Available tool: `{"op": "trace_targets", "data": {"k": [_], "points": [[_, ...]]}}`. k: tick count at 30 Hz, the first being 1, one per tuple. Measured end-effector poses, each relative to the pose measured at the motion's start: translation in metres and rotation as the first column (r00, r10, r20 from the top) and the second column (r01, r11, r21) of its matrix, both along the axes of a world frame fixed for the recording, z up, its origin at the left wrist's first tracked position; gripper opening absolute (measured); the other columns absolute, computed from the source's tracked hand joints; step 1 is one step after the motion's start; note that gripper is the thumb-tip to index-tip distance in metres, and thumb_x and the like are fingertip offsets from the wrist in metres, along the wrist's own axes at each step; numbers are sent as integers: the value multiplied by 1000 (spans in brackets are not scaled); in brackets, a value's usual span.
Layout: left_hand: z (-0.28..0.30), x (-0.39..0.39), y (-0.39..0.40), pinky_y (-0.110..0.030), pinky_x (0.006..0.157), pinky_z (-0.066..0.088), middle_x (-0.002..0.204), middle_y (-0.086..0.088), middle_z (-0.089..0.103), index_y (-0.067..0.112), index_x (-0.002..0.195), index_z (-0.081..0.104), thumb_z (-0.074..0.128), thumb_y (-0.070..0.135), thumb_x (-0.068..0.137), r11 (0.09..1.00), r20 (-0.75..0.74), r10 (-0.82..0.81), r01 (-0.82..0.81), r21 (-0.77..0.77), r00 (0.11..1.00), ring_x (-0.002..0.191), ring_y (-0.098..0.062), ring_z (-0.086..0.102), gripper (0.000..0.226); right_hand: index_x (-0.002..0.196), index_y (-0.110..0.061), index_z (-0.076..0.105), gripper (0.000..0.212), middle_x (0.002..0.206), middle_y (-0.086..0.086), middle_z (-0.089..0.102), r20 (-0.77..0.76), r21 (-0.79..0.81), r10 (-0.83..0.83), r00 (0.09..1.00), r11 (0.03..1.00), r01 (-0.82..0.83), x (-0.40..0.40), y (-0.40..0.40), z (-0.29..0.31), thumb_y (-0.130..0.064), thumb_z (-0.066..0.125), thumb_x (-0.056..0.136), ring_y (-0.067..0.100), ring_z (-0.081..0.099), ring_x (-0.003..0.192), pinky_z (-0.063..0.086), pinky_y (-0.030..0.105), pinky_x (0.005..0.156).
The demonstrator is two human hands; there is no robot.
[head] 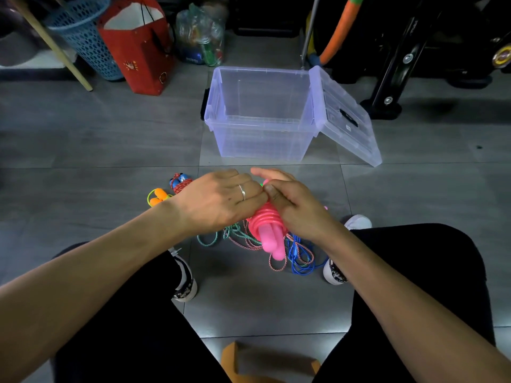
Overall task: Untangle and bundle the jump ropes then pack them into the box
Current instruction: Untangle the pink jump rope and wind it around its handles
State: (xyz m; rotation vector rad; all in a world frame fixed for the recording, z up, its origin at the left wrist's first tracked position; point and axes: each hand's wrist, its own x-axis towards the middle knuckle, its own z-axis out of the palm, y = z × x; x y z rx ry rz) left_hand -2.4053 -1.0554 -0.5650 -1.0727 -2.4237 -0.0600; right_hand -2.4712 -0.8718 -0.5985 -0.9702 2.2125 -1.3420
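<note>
Hands meet above grey floor (110,139), between knees. Left hand (221,200) and right hand (290,203), fingers curled, grip pink rope (269,230), coiled round its two handles. Beneath: loose tangle (276,250) of green, red-white and blue ropes, between two shoes. Left of hands: orange bundle (157,197), red-blue bundle (179,182), both on floor. Beyond: clear box (260,117), open, lid (345,117) leaning at its right. Rear: blue basket (88,37), red bag (138,45).

upper end of pink rope bundle (267,226) hidden behind both hands, left fingers (250,193) curled out of view
</note>
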Motion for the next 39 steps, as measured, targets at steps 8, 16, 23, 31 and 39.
{"op": "trace_targets", "data": {"k": [8, 16, 23, 31, 39], "points": [[-4, 0, 3, -38, 56, 48, 79, -10, 62, 3, 98, 64, 59, 0, 90, 1000, 18, 7, -7, -4, 1000, 65, -28, 58, 9, 102, -13, 65, 24, 153, -14, 29, 286, 36, 114, 951, 991, -129, -4, 9, 18, -1, 53, 86, 3, 29, 140, 27, 37, 118], [-8, -4, 9, -39, 51, 51, 94, -9, 66, 13, 111, 55, 57, 25, 97, 920, 189, 223, -271, 284, 956, 70, -26, 64, 18, 117, -6, 62, 24, 159, -7, 21, 143, 92, 67, 987, 993, -80, -10, 9, 23, -4, 44, 101, -5, 29, 135, 28, 9, 108], [-10, 2, 18, -27, 73, 51, 88, -2, 69, 6, 102, 68, 70, 21, 88, 694, 485, 267, -515, 503, 833, 76, -8, 61, 21, 114, -4, 66, 24, 159, 1, 25, -95, 80, 22, 995, 997, -14, -8, 13, 29, -5, 49, 98, 11, 33, 141, 29, 22, 112], [5, 1, 23, -2, 76, 38, 83, -5, 66, 1, 95, 67, 71, 10, 87, 683, 429, 304, -509, 525, 851, 75, -8, 55, 13, 126, -7, 63, 35, 157, 3, 32, -171, -64, -27, 985, 998, 17, -6, 12, 36, -16, 48, 95, 10, 37, 140, 37, 32, 112], [0, 4, 21, -12, 70, 41, 84, -1, 58, 5, 100, 62, 64, 18, 92, 724, 454, 276, -494, 482, 847, 71, -7, 48, 15, 112, -6, 63, 20, 152, 6, 37, -254, -95, -61, 965, 995, 38, -6, 19, 34, -13, 52, 96, 10, 44, 134, 44, 37, 106]]}}
